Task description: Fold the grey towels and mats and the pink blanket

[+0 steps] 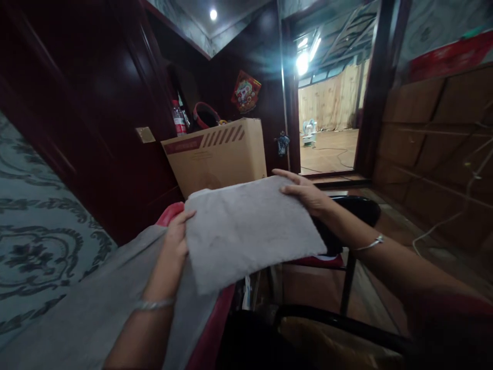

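Cloth (pixel 250 231), grey and plush-looking, pinched in both our hands. Left hand (pixel 179 234) closes on its left edge, near the upper left corner; a digit shows on the front face, the rest of that grip is hidden behind. Right hand (pixel 302 192) has the upper right corner, thumb on the front face, one finger stretched along the top. Both grips narrow, with fabric between the digits. We note a paler, thicker bit at the upper left corner; we take the piece to be folded but cannot count the layers.

Top edge runs nearly straight; lower edge hangs free, slanting up to the right. On technique, our judgement: keep an even, gentle pull between the hands, catch every layer in each pinch, and line up the side edges before pressing any crease. A light hold should do, since such soft fabric would probably slump if one corner slipped.

Outward: cloth is held up before the right edge of the grey cover (pixel 103 298); whether its lower left corner touches there, we cannot tell. Red fabric (pixel 210 334) borders that edge. Black chair (pixel 360 206) stands to the right; we would keep the cloth's lower right corner from snagging on it. Cardboard box (pixel 219 159) stands beyond the top edge.
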